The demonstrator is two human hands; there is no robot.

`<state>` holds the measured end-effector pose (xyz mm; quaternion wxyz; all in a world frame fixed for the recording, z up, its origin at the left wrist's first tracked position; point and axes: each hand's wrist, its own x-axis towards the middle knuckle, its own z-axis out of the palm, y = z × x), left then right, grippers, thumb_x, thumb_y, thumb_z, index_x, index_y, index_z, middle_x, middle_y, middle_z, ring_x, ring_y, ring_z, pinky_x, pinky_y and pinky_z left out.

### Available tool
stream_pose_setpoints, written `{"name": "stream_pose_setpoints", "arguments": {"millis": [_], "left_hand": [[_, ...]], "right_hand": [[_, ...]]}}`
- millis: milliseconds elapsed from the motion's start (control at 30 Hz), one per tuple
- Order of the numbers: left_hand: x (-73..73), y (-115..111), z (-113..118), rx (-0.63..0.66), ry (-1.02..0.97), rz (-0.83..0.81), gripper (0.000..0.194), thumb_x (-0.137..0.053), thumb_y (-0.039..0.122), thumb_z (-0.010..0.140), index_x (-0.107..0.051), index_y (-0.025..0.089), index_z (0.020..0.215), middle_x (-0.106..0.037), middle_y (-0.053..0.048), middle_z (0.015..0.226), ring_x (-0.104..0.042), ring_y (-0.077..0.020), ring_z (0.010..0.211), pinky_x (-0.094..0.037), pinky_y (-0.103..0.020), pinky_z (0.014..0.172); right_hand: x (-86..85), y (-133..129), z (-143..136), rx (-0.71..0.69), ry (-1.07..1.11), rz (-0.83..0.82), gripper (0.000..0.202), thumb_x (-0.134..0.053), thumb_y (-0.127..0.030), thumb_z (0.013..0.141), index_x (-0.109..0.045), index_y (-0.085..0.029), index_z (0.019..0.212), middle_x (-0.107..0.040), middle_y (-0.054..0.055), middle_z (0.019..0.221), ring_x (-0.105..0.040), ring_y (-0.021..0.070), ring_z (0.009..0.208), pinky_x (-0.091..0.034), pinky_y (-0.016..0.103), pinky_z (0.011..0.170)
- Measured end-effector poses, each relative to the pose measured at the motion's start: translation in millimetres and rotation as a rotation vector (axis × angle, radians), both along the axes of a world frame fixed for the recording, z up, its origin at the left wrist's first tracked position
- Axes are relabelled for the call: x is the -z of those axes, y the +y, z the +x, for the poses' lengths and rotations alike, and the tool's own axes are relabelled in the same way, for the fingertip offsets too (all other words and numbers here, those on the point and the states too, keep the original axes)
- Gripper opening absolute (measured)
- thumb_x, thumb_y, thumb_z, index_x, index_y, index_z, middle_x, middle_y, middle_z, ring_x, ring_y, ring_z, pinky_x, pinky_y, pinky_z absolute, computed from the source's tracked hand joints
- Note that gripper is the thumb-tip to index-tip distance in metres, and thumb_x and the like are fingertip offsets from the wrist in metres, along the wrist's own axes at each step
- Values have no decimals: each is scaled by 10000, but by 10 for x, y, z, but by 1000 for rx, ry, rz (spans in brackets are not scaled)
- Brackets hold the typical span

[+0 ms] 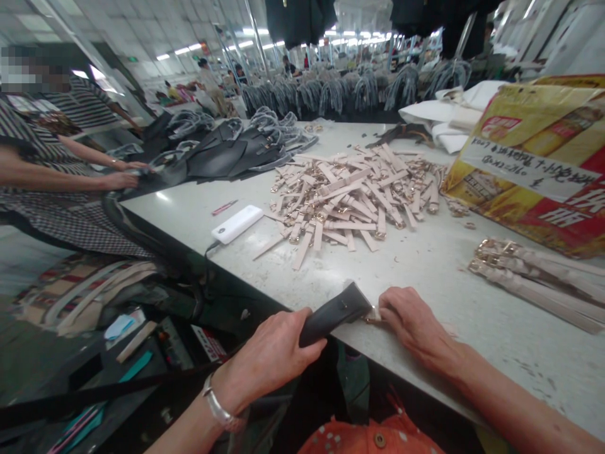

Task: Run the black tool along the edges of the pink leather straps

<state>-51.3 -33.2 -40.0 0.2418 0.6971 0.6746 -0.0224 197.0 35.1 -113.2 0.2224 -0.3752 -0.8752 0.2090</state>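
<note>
My left hand is wrapped round a black leather piece, which slants up to the right over the table's front edge. Just right of its far end, my right hand pinches a small pale strap with a gold buckle; most of that strap is hidden by the fingers. The buckle lies against or very near the black piece. Beyond both hands, a large heap of pale pink straps with gold buckles covers the middle of the table.
A white power bank with a cable and a red pen lie at left. Bundled straps and a yellow-red bag stand right. Black leather pieces are piled behind. A co-worker's hands are at far left.
</note>
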Motion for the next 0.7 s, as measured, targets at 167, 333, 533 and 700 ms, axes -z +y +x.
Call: {"name": "stream_pose_setpoints", "arguments": {"millis": [167, 333, 533, 700], "left_hand": [[-5, -34, -72, 27, 33, 25, 349, -477, 509, 795, -611, 219, 939, -652, -47, 829, -611, -224, 817, -426, -292, 708], [-75, -22, -104, 97, 26, -19, 305, -496, 498, 791, -598, 239, 916, -638, -30, 817, -610, -215, 812, -421, -278, 683], [-205, 17, -28, 153, 64, -47, 273, -479, 473, 798, -595, 243, 886, -637, -31, 839, -613, -220, 819, -429, -306, 716], [-191, 86, 72, 191, 70, -33, 305, -441, 493, 811, -592, 242, 899, -639, -38, 823, -618, -231, 813, -441, -313, 702]], "right_hand": [[52, 22, -27, 89, -9, 38, 143, -413, -199, 895, -467, -196, 762, -538, -4, 685, -488, 150, 647, -329, 282, 647], [83, 30, -48, 141, -27, 50, 143, -400, -226, 900, -465, -201, 775, -529, -11, 644, -479, 151, 610, -312, 268, 602], [126, 14, -54, 122, -34, 10, 132, -394, -223, 898, -467, -203, 789, -543, 13, 693, -488, 161, 651, -334, 271, 615], [133, 25, -26, 124, 60, -83, 112, -401, -223, 886, -463, -205, 795, -541, 8, 708, -488, 146, 654, -347, 254, 610]]}}
